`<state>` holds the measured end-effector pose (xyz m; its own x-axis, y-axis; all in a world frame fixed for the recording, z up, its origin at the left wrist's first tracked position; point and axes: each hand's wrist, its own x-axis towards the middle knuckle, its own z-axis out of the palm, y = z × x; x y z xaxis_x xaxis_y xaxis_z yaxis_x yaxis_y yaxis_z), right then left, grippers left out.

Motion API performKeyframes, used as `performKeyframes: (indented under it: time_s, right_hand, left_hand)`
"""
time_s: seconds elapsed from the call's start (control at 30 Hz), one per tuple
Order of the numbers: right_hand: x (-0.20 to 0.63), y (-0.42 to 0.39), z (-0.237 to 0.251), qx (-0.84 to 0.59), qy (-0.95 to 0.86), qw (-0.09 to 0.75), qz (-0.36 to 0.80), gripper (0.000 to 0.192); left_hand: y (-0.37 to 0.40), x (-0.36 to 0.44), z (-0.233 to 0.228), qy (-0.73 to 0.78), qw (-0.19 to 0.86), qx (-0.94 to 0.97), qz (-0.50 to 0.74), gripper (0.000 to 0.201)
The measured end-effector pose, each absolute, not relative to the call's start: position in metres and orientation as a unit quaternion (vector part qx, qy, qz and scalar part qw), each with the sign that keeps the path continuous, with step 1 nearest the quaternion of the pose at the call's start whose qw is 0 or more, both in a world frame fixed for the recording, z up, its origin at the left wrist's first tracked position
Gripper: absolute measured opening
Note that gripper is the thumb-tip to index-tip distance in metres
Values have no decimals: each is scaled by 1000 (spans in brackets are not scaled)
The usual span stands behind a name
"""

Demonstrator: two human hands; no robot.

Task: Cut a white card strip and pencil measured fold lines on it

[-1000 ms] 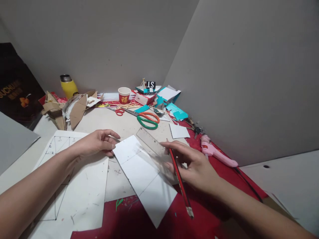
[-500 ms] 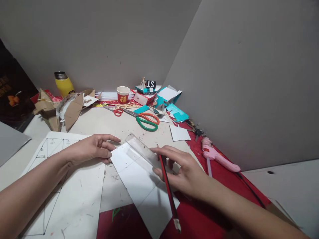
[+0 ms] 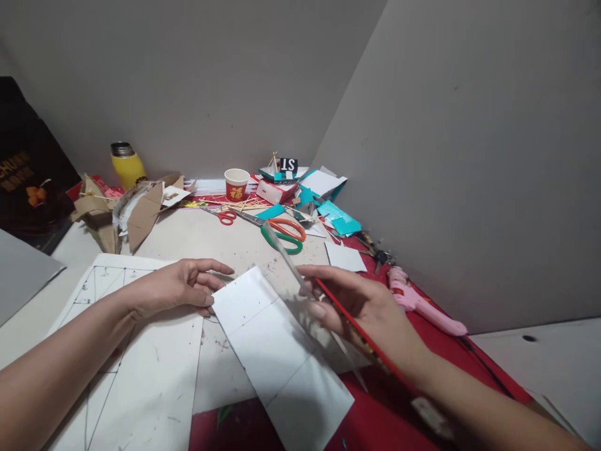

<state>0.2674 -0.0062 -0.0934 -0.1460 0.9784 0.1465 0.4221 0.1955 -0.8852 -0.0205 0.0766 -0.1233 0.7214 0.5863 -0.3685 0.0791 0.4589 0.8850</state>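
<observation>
A white card (image 3: 277, 344) with pencil lines ruled across it lies at an angle in front of me. My left hand (image 3: 190, 287) is at the card's left corner, fingers loosely apart, thumb at the edge. Above the card's right edge is my right hand (image 3: 359, 313), gripping a clear ruler (image 3: 288, 266) between thumb and fingers, tilted on edge. A red and black pencil (image 3: 370, 344) is also in that hand, slanting back over the palm and wrist. Under my left forearm lies a larger white sheet (image 3: 154, 376) with a drawn pattern of lines and letters.
Scissors with orange and green handles (image 3: 293, 235) and small red scissors (image 3: 228, 217) lie beyond the card. Further back are a paper cup (image 3: 237, 185), a yellow bottle (image 3: 128, 168), cardboard pieces (image 3: 146, 216) and turquoise scraps (image 3: 340, 217). A pink glue gun (image 3: 429, 307) is at right.
My right hand has lifted the ruler off the card, moved right, and turned the ruler on edge. The pencil has swung back towards my wrist. My left hand stays by the card's corner.
</observation>
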Motion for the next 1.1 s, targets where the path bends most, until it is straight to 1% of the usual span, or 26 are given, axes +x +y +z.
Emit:
performKeyframes:
  time_s: [0.13,0.23,0.37,0.87,0.93,0.97,1.1]
  right_hand:
    - [268,-1,-100,-483,-587,460,459,33]
    - [267,1,-110,-454,-551,484,505,36]
    - [263,0,-113,-452,-509,488,546,45]
    - [264,-4,-116,-436,-498,471,582,41]
    - [264,-5,-116,-438,-502,466,582,40]
    - [264,-6,-117,-440,-503,462,584,40]
    - [265,-6,-119,-445,-516,466,564,39]
  left_hand:
    - [76,-21,-123,335,785,495,162,53]
    - [77,-21,-124,329,789,494,159,52]
    - [77,-22,-126,325,790,496,155,52]
    - [77,-19,-125,336,767,531,135,51]
    - [77,-18,-123,373,726,561,139,47]
    - [77,-17,-121,402,685,590,149,44]
    - [75,-12,-113,526,431,698,226,27]
